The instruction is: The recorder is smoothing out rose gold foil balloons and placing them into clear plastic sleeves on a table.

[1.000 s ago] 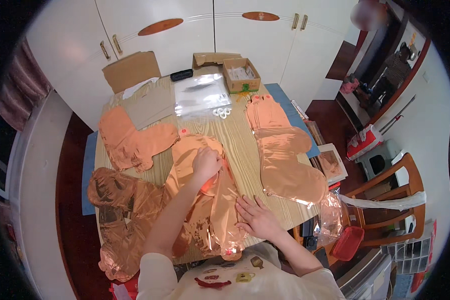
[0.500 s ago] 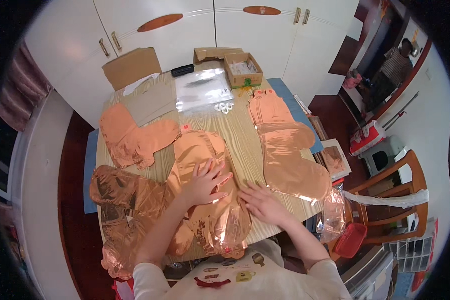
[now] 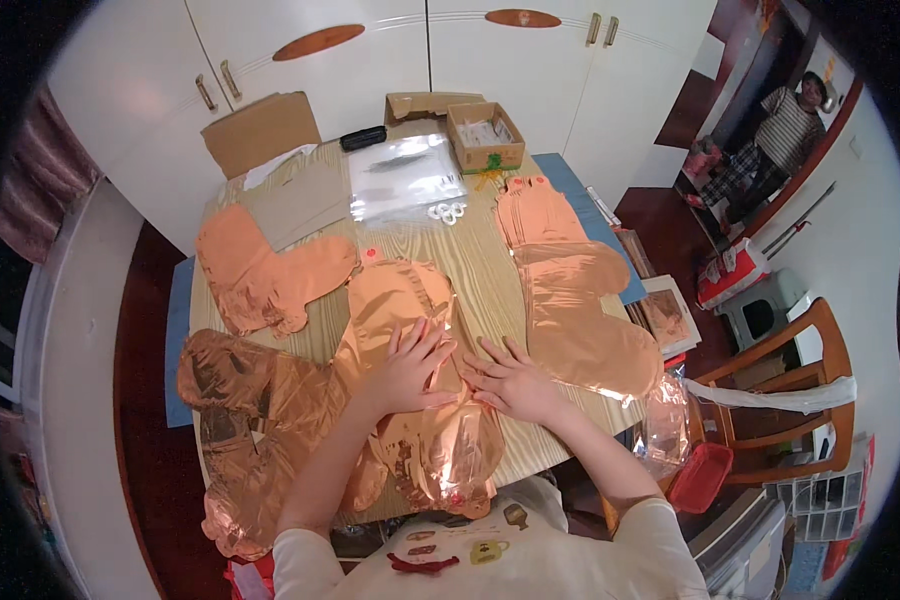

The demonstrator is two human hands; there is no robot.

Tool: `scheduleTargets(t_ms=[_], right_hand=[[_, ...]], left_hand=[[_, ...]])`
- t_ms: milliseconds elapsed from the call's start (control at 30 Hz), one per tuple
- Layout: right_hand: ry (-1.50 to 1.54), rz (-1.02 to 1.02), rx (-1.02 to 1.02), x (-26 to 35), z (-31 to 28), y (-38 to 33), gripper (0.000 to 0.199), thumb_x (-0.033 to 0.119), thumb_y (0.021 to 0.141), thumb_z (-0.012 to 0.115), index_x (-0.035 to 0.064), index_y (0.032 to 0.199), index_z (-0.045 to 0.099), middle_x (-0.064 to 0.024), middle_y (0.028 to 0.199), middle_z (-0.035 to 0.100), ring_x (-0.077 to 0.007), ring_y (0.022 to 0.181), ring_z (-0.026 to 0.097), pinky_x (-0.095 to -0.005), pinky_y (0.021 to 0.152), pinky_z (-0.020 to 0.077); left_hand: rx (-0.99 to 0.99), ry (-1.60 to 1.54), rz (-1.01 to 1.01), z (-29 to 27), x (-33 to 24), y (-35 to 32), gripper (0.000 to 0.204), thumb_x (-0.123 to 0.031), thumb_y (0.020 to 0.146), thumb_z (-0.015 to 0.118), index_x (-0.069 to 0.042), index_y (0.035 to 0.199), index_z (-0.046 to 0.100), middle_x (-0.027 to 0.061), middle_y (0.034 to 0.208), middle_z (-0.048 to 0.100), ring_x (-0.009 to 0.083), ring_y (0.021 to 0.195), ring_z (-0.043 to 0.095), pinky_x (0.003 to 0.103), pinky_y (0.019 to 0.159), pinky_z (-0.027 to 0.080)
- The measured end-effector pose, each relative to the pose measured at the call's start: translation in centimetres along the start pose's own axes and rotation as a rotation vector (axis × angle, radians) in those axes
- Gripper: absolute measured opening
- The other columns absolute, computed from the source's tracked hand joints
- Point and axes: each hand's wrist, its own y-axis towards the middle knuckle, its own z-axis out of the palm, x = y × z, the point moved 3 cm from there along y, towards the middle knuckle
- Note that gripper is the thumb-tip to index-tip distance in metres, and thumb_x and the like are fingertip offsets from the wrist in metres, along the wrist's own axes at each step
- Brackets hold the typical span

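A flat copper-coloured foil balloon (image 3: 395, 295) lies on the wood-grain table (image 3: 485, 300) in front of me, its near end crumpled and shiny. My left hand (image 3: 410, 372) rests on its middle, fingers stretched and a little apart. Beside it, my right hand (image 3: 512, 383) lies with fingers spread, its fingertips on the balloon's right edge. Another flat foil balloon (image 3: 270, 278) is at the far left. A creased foil balloon (image 3: 285, 425) spreads over the near left. To the right lies a stack of flat foil balloons (image 3: 580, 310).
At the back are a small cardboard box (image 3: 488, 145), clear plastic bags (image 3: 405, 180), white rings (image 3: 446, 213) and a black case (image 3: 363, 139). White cabinets (image 3: 350, 80) stand behind. A wooden chair (image 3: 830, 380) is at the right. Another person (image 3: 785, 135) stands in the doorway.
My right hand has moved left, from the table onto the balloon's edge. My left hand stays nearly in place. The person in the doorway has shifted and shows more fully.
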Motion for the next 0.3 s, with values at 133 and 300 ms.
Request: scheduleTargets(t_ms=[133,300], right_hand=[[-0.018,0.052,-0.029,0.6,0.5,0.2,0.045,0.039,0.094,0.055,0.0172,0.133,0.059,-0.0003,0.148,0.045,-0.0265,0.141,0.034,-0.0523,0.116,0.0243],[0.021,0.098,-0.042,0.5,0.9,0.0,0.045,0.040,0.094,0.056,0.0181,0.134,0.059,-0.0008,0.151,0.042,-0.0265,0.142,0.033,-0.0526,0.116,0.0234]], left_hand=[[0.010,0.025,0.013,0.1,0.0,-0.1,0.087,-0.065,0.080,0.063,-0.008,0.143,0.043,0.0167,0.153,0.032,0.0447,0.145,0.016,0.064,0.114,0.010],[0.006,0.008,0.019,1.4,1.0,0.1,0.084,-0.065,0.080,0.063,-0.011,0.142,0.045,0.0158,0.155,0.030,0.0424,0.147,0.014,0.065,0.114,0.009]])
